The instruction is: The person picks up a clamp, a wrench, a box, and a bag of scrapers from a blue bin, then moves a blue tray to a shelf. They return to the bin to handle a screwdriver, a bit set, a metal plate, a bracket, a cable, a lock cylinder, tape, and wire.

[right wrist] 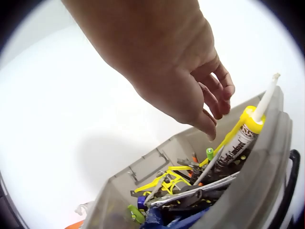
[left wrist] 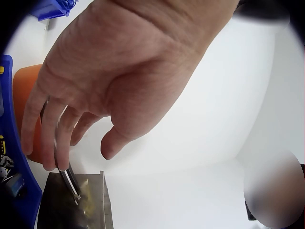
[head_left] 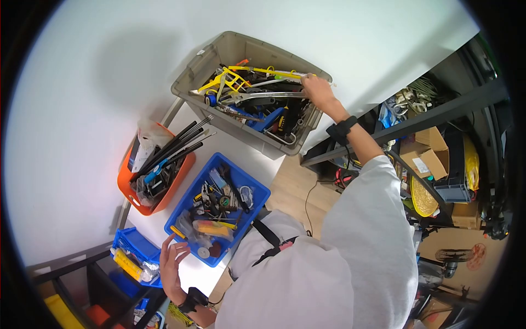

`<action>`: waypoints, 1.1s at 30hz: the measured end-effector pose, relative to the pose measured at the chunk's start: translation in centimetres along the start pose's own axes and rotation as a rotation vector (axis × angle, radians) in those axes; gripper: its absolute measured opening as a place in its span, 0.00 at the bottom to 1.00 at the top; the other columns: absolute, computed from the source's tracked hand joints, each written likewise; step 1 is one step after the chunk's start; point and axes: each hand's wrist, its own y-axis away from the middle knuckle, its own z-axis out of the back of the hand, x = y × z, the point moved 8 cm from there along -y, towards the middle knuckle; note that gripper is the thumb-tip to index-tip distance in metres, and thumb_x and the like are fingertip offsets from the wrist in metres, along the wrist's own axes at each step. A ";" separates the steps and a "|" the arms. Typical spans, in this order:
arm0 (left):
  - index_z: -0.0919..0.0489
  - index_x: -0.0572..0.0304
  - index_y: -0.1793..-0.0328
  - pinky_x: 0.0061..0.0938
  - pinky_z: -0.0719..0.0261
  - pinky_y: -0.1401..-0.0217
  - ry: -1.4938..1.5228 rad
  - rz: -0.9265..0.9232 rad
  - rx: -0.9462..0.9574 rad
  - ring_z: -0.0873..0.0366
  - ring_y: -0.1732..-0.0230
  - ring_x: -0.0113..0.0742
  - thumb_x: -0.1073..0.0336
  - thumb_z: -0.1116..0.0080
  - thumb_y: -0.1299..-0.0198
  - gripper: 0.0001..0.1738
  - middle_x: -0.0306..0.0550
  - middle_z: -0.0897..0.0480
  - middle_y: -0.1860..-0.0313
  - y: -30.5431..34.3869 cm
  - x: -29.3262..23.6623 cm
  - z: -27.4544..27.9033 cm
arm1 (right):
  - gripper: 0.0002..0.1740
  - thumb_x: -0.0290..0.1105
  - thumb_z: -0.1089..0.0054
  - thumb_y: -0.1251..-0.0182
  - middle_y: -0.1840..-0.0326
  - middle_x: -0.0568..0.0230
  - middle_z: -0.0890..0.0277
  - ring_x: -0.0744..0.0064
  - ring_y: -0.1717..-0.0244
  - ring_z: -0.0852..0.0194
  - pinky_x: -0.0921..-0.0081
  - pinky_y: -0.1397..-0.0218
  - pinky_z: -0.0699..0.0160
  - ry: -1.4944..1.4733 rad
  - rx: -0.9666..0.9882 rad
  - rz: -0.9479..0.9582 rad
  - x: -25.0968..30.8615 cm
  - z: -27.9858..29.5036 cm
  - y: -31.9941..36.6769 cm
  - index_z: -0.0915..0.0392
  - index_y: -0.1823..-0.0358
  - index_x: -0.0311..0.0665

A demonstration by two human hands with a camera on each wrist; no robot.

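My right hand is over the right end of a grey plastic bin full of tools. In the right wrist view, that hand has loosely bent fingers with nothing between them. Close below its fingertips lies a yellow caulking gun beside a sealant cartridge with a white nozzle. A long silver wrench lies across the tools. My left hand hovers with relaxed, spread fingers near the corner of a blue tray; its palm holds nothing in the left wrist view.
An orange basket with black rods stands left of the blue tray. A small blue bin holds a yellow tube. Shelving with a cardboard box and a straw hat is at the right.
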 end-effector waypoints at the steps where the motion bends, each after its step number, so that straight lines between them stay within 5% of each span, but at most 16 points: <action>1: 0.33 0.65 0.26 0.34 0.19 0.41 0.006 0.010 -0.010 0.16 0.51 0.38 0.54 0.48 0.25 0.29 0.52 0.16 0.52 -0.2 0.3 0.3 | 0.10 0.27 0.34 0.41 0.56 0.46 0.20 0.44 0.54 0.18 0.52 0.52 0.17 -0.002 0.009 0.012 0.3 0.6 0.3 0.20 0.59 0.33; 5: 0.31 0.63 0.27 0.32 0.19 0.40 -0.070 -0.001 -0.018 0.18 0.50 0.34 0.60 0.51 0.24 0.24 0.48 0.17 0.51 -0.7 0.7 0.9 | 0.13 0.36 0.33 0.36 0.59 0.48 0.17 0.45 0.55 0.17 0.53 0.56 0.18 -0.212 0.030 0.009 2.8 3.4 1.9 0.20 0.59 0.34; 10: 0.27 0.63 0.29 0.32 0.20 0.39 -0.095 -0.038 -0.071 0.19 0.49 0.34 0.53 0.47 0.26 0.26 0.47 0.17 0.52 -0.7 0.7 1.7 | 0.12 0.36 0.34 0.35 0.61 0.50 0.17 0.47 0.60 0.18 0.57 0.58 0.20 -0.463 0.051 0.165 12.7 8.4 5.4 0.20 0.58 0.34; 15: 0.26 0.66 0.31 0.29 0.22 0.41 -0.233 -0.151 -0.198 0.19 0.50 0.33 0.58 0.47 0.25 0.24 0.47 0.16 0.54 0.3 0.7 3.4 | 0.12 0.35 0.33 0.35 0.65 0.54 0.17 0.51 0.64 0.17 0.59 0.62 0.21 -0.561 0.139 0.258 20.1 8.9 9.1 0.20 0.58 0.35; 26: 0.26 0.69 0.33 0.29 0.22 0.43 -0.250 -0.120 -0.372 0.19 0.53 0.33 0.60 0.47 0.25 0.22 0.49 0.15 0.57 4.5 4.3 5.8 | 0.19 0.43 0.32 0.36 0.66 0.43 0.15 0.43 0.58 0.15 0.51 0.53 0.16 -0.540 0.628 0.267 33.6 -13.8 15.1 0.15 0.59 0.31; 28: 0.26 0.68 0.33 0.29 0.21 0.43 -0.230 -0.100 -0.393 0.18 0.53 0.33 0.60 0.47 0.25 0.22 0.49 0.15 0.57 5.5 4.8 6.0 | 0.20 0.42 0.32 0.35 0.63 0.40 0.16 0.40 0.56 0.15 0.49 0.52 0.15 -0.668 0.925 0.020 34.8 -16.4 16.6 0.16 0.60 0.28; 33: 0.26 0.67 0.33 0.28 0.21 0.42 -0.196 -0.056 -0.403 0.18 0.52 0.33 0.59 0.47 0.25 0.23 0.49 0.15 0.56 6.8 6.3 6.6 | 0.26 0.45 0.32 0.34 0.57 0.35 0.17 0.41 0.50 0.15 0.51 0.50 0.15 -0.549 0.679 0.107 37.1 -20.9 16.9 0.20 0.60 0.21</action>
